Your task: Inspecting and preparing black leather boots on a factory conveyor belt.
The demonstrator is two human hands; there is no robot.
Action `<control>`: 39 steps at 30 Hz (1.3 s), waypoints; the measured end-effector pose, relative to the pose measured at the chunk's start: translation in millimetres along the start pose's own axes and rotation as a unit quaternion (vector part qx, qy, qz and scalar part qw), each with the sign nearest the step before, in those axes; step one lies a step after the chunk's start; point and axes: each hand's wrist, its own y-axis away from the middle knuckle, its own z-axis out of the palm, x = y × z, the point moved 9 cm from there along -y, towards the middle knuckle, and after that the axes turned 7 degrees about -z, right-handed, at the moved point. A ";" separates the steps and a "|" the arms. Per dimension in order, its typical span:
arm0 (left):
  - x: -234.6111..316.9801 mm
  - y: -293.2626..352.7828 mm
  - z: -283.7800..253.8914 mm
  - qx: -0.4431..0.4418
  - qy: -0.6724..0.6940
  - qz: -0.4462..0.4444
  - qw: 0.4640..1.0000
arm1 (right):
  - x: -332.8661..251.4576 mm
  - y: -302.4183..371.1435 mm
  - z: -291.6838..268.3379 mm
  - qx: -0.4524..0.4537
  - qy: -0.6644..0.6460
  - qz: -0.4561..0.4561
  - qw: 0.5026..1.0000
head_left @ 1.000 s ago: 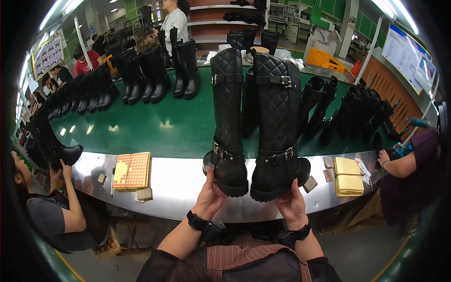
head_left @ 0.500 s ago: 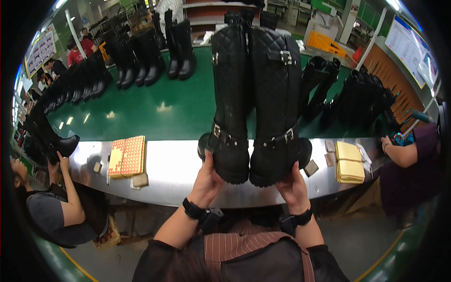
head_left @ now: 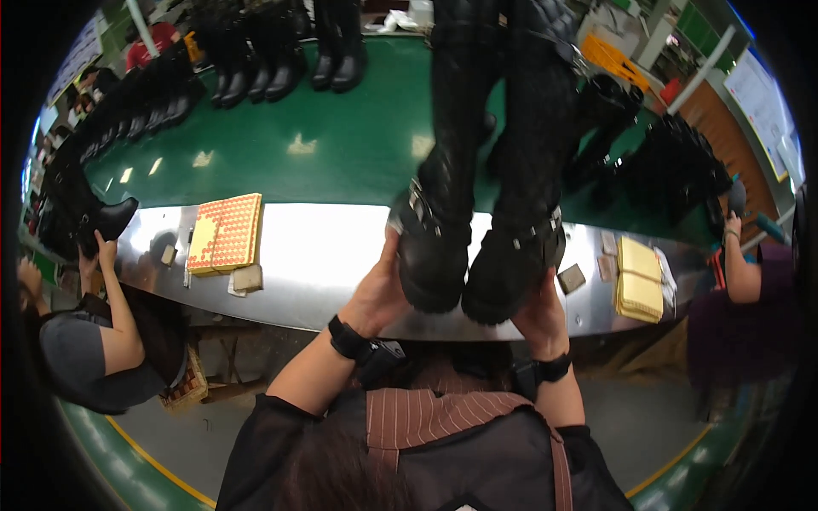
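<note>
My left hand [head_left: 381, 294] grips the foot part of a tall black boot [head_left: 436, 260] with a silver-buckled ankle strap. A matching boot [head_left: 511, 268] sits in my right hand [head_left: 542, 317], its fingers wrapped round the outer side of the foot. Side by side, the pair is held above the metal edge of the bench, with soles low and shafts leaning away from me. The upper ends of the shafts run out of the picture. My fingertips are partly hidden behind the boots.
Yellow pads [head_left: 223, 234] lie left on the metal strip [head_left: 315, 255]; another tied pad [head_left: 639, 279] lies right, near small brown blocks [head_left: 571, 278]. Black boots [head_left: 341, 64] line the green bench top [head_left: 281, 153]. Co-workers sit at left [head_left: 85, 349] and right [head_left: 741, 315].
The boots have tilted and turned, their shafts swinging away and to the right, with both hands still holding them. The bench has shifted upward in the view.
</note>
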 end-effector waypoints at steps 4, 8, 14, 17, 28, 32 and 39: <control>-7.8 1.7 12.2 -0.106 0.198 -0.067 0.972 | -20.1 -9.2 -16.8 0.073 0.466 -0.077 0.878; -6.3 0.8 6.2 -0.062 0.168 -0.123 0.976 | -46.5 -12.9 30.2 -0.089 0.551 -0.124 0.821; -35.3 -6.1 6.7 -0.030 0.067 -0.258 0.963 | -31.3 -16.3 8.7 0.050 0.487 0.187 0.851; -37.2 -8.7 -10.9 0.028 0.020 -0.289 0.957 | -27.4 -5.7 -14.0 0.162 0.479 0.177 0.844; 59.8 25.4 48.8 0.069 -0.288 0.134 0.946 | -91.8 26.0 3.5 0.013 0.763 -0.306 0.570; 54.7 25.7 50.0 0.139 -0.368 0.122 0.911 | -83.4 34.2 -5.6 -0.009 0.812 -0.270 0.517; 41.9 32.8 62.0 0.078 -0.326 0.131 0.933 | -86.3 33.0 7.0 0.001 0.636 -0.320 0.702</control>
